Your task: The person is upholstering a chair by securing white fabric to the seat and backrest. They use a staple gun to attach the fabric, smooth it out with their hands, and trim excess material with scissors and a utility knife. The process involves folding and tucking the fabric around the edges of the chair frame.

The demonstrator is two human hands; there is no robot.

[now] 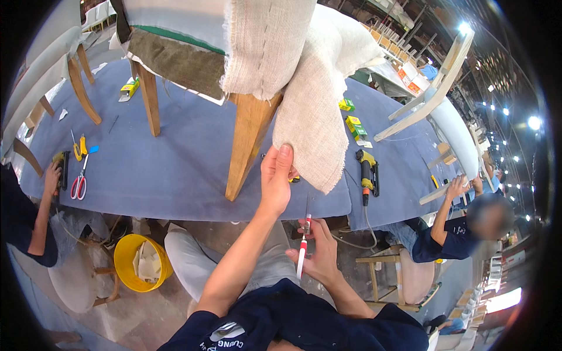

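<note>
Beige woven fabric [316, 123] hangs off a chair with wooden legs [249, 140] that stands on the blue-covered table. My left hand [276, 178] pinches the lower left edge of the hanging flap, thumb on top. Lower and to the right, near the table's front edge, my right hand [321, 251] holds scissors [302, 254] with red and white handles. Their blades point up toward the fabric's lower tip, apart from it. Part of the grip is hidden behind the fingers.
A nail gun [367, 172] with a hose lies to the right, near small green-yellow boxes [355, 127]. More scissors [79, 184] lie at left. Below stands a yellow bucket [124, 263] of scraps. Co-workers' hands [51, 177] [456, 188] show at both sides.
</note>
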